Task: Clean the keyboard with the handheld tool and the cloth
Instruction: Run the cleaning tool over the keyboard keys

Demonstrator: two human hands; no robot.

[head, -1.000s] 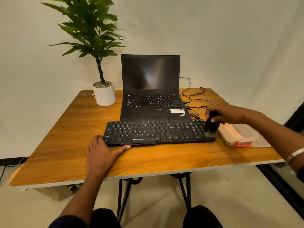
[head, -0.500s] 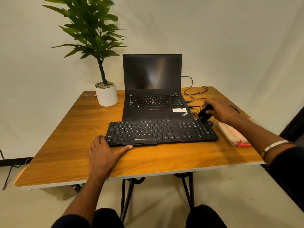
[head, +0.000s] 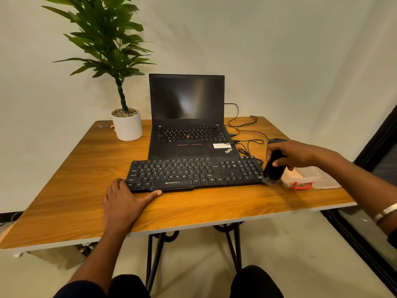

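Note:
A black keyboard [head: 193, 174] lies across the wooden table [head: 75, 190] in front of an open laptop. My right hand [head: 298, 154] grips a black handheld brush tool [head: 273, 168] upright, its bristles down at the keyboard's front right corner. My left hand [head: 125, 204] rests flat on the table at the keyboard's front left edge, thumb along that edge, fingers spread. A clear plastic box [head: 307, 177] with a red latch sits right of the keyboard; something pale, perhaps the cloth, lies inside it.
An open black laptop [head: 187, 125] with a dark screen stands behind the keyboard. A potted plant [head: 126, 125] in a white pot is at the back left. Black cables [head: 245, 130] trail over the back right of the table.
My right hand went back toward the cables with the tool, then returned forward to the keyboard's front right corner. My left hand stayed put.

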